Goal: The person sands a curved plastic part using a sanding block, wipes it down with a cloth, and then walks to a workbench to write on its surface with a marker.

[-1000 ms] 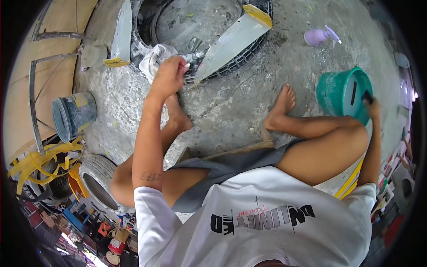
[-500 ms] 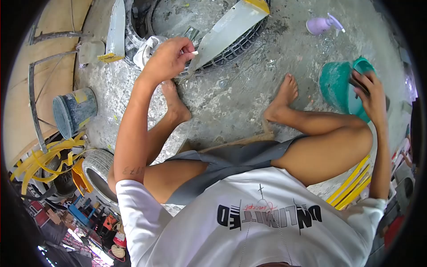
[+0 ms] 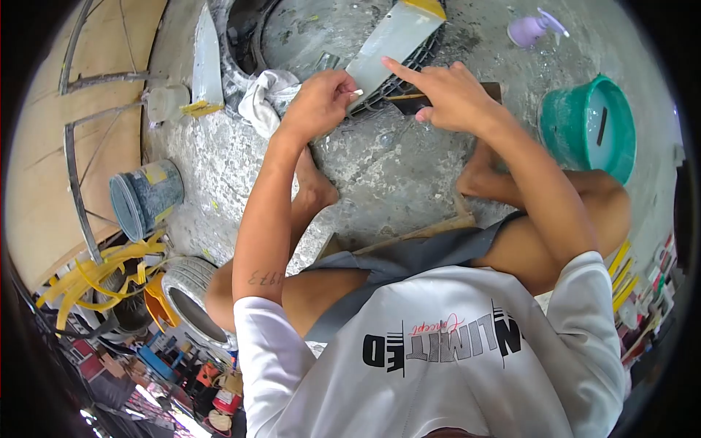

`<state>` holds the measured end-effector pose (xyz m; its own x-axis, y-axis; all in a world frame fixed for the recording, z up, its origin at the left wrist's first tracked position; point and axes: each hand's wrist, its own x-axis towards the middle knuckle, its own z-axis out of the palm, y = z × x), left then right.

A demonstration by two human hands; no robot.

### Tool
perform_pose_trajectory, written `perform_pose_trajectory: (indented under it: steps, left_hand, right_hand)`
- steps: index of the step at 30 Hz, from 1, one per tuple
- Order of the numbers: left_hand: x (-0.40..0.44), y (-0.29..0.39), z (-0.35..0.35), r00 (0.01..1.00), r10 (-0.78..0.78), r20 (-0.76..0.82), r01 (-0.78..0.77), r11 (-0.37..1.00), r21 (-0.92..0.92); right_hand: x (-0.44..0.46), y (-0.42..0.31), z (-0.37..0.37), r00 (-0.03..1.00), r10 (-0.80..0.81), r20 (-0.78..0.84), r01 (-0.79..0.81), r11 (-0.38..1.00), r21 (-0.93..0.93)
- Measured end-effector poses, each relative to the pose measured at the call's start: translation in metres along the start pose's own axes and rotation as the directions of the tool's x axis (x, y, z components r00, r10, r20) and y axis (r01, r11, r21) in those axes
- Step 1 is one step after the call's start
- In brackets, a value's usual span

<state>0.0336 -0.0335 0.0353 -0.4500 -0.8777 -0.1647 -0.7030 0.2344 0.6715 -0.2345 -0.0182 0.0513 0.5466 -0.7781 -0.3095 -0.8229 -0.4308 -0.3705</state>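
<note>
A grey-white panel [image 3: 394, 47] with a yellow end lies slantwise across a tire [image 3: 431, 47]. My left hand [image 3: 319, 104] is closed in a pinch at the panel's near end, a small white bit showing at its fingertips; what it grips is unclear. Above the panel's right edge, my right hand [image 3: 456, 95] is closed on a dark, stiff sheet that looks like sandpaper [image 3: 407, 104], with the index finger stretched out. Beside my left hand, a white cloth [image 3: 266, 102] hangs over the tire. At right, a green bucket [image 3: 551, 124] holds cloudy water and a dark strip [image 3: 602, 126].
A purple spray bottle [image 3: 527, 31] stands at the back right. A second grey-white panel [image 3: 207, 58] leans at left near a translucent jug [image 3: 166, 103]. A dirty bucket [image 3: 146, 198], yellow strips [image 3: 95, 274] and another tire [image 3: 191, 292] lie on the left.
My right hand has moved left from the green bucket to the panel, bringing the dark sheet. My left hand stays at the panel's near end. The view has shifted slightly.
</note>
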Motion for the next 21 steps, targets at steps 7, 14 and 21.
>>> perform_pose_trajectory:
  steps: [7, 14, 21]
  left_hand:
    - [0.004, 0.020, -0.011, 0.958, 0.180, 0.222, -0.230, 0.947, 0.224]
    - [0.029, 0.014, 0.010, 0.952, 0.259, 0.164, -0.297, 0.909, 0.292]
    - [0.023, 0.032, 0.019, 0.939, 0.331, 0.089, -0.338, 0.848, 0.408]
  right_hand:
    - [0.017, 0.006, 0.023, 0.992, 0.090, 0.090, -0.081, 0.992, -0.098]
    - [0.018, 0.004, 0.025, 0.992, 0.107, 0.066, -0.099, 0.989, -0.112]
    - [0.021, 0.001, 0.028, 0.990, 0.135, 0.049, -0.131, 0.987, -0.089]
